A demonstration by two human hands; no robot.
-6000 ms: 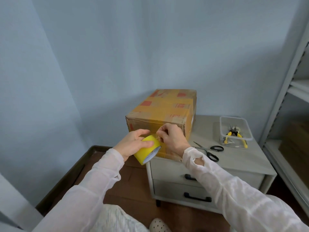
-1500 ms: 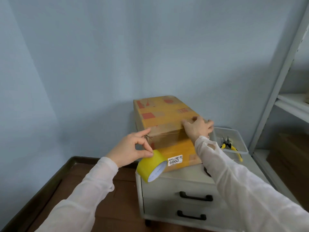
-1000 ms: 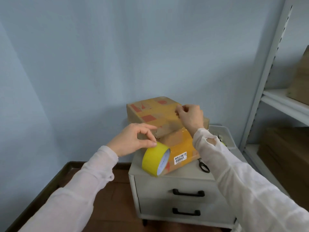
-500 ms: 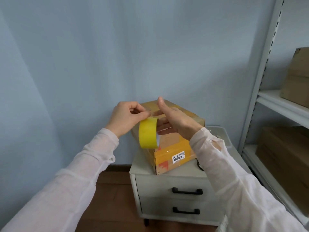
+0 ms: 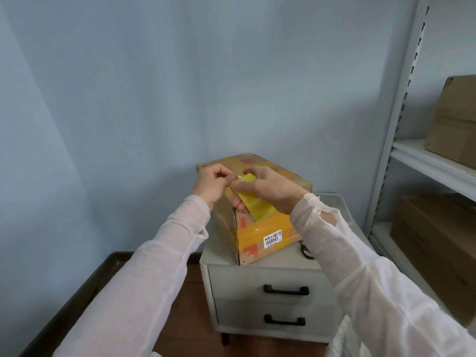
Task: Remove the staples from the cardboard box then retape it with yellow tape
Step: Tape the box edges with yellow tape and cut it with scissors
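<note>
A cardboard box with yellow tape bands and a white "6860" label stands on a small grey drawer cabinet. In front of the box's upper near corner I hold a roll of yellow tape. My right hand wraps around the roll from above. My left hand pinches at the roll's top edge with thumb and forefinger. Whether a tape end is lifted is hidden by the fingers.
Black scissor handles peek out right of the box, and a clear plastic tray sits behind my right arm. A metal shelf rack with brown boxes stands at right. Blue wall behind, wooden floor below.
The roll has passed from my left hand into my right hand, turned flatter and lowered slightly toward the box. My left fingers now pinch at its edge.
</note>
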